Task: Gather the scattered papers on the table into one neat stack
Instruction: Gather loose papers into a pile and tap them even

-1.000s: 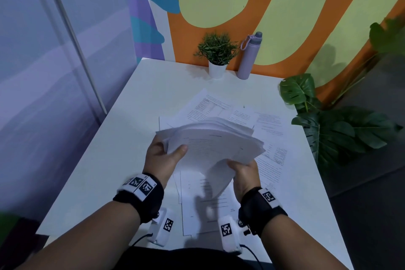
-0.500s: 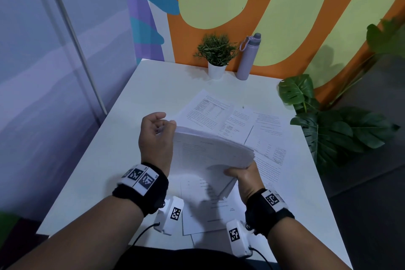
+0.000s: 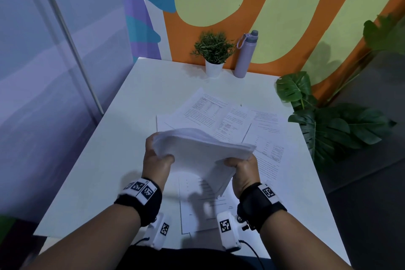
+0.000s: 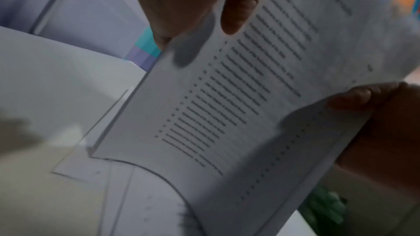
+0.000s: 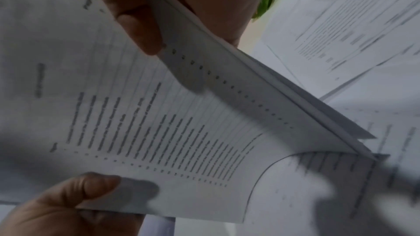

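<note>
A thick bundle of white printed papers [image 3: 203,151] hangs above the white table [image 3: 114,160], held by both hands. My left hand [image 3: 156,155] grips its left edge, thumb on top. My right hand [image 3: 242,167] grips the near right edge, where a corner droops down. From below, the bundle's underside [image 4: 227,107] shows lines of text, with fingers [image 4: 238,6] curled beneath it. The right wrist view shows the same printed underside [image 5: 159,123]. Several loose sheets [image 3: 221,114] lie fanned out on the table beyond the bundle. Another sheet [image 3: 197,208] lies under my hands near the front edge.
A small potted plant [image 3: 213,55] and a lilac water bottle [image 3: 244,55] stand at the table's far edge against the painted wall. Large green leaves [image 3: 333,125] crowd the table's right side. A glass partition runs along the left.
My left hand has dropped from the raised left corner of the bundle to a thumb-on-top grip lower on its left edge. The bundle has flattened and shifted slightly right.
</note>
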{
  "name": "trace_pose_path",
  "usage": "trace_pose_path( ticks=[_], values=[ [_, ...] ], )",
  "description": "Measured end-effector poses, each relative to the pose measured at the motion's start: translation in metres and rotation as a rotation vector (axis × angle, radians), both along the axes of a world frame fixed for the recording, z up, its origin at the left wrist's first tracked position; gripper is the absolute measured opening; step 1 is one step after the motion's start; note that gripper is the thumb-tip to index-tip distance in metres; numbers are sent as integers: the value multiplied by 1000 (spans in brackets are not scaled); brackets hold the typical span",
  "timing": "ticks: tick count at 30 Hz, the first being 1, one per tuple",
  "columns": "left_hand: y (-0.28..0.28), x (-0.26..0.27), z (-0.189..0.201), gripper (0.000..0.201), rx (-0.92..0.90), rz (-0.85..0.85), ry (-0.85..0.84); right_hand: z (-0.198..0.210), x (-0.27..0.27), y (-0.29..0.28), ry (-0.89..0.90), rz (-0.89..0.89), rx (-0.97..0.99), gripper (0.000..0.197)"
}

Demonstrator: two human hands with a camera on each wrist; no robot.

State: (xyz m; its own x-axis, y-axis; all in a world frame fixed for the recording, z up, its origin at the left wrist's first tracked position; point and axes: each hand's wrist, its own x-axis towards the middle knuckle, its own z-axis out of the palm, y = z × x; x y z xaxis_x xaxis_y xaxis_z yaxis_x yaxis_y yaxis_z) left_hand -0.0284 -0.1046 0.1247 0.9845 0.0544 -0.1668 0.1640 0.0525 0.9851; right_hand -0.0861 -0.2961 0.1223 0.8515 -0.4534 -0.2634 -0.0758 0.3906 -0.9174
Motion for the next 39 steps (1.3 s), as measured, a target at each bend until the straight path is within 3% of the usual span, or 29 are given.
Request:
trace_pose_path(
  ticks=[3, 7, 11, 14, 16, 20, 22, 24, 26, 31, 36, 39],
  values=[
    [-2, 4, 1, 47, -12, 27, -3, 4, 4, -1, -33, -8, -16, 48],
    [1, -1, 1, 46, -1, -14, 36, -1, 2, -7, 3, -24, -91, 40],
    [-4, 1, 1, 35, -73, 13, 100, -5, 2, 1, 20, -14, -58, 53],
    [-6, 7, 0, 26, -98, 77, 162, 1, 5, 2, -5, -12, -73, 51],
    [-3, 8, -2, 24, -78, 53, 125, 4, 4, 2, -31, 13, -125, 54],
    [-1, 8, -1, 16, -46, 25, 68, 11, -1, -3, -190, 27, -354, 75],
    [-2, 10, 2, 8, -58, 10, 76, 19, 2, -7, -289, 41, -589, 88],
    [-2, 13, 2, 16, -73, -11, 95, 23, 7, -11, -357, 22, -870, 91],
    [-3, 14, 2, 23, -91, -14, 112, 26, 12, -14, -408, 7, -1015, 80],
    [-3, 10, 2, 29, -87, -35, 113, 27, 11, -14, -454, -50, -1060, 47],
    [-5, 10, 2, 29, -76, -37, 102, 30, 7, -11, -498, -73, -1006, 56],
    [-7, 12, 1, 28, -68, -30, 90, 32, 7, -11, -460, -60, -962, 45]
  ],
)
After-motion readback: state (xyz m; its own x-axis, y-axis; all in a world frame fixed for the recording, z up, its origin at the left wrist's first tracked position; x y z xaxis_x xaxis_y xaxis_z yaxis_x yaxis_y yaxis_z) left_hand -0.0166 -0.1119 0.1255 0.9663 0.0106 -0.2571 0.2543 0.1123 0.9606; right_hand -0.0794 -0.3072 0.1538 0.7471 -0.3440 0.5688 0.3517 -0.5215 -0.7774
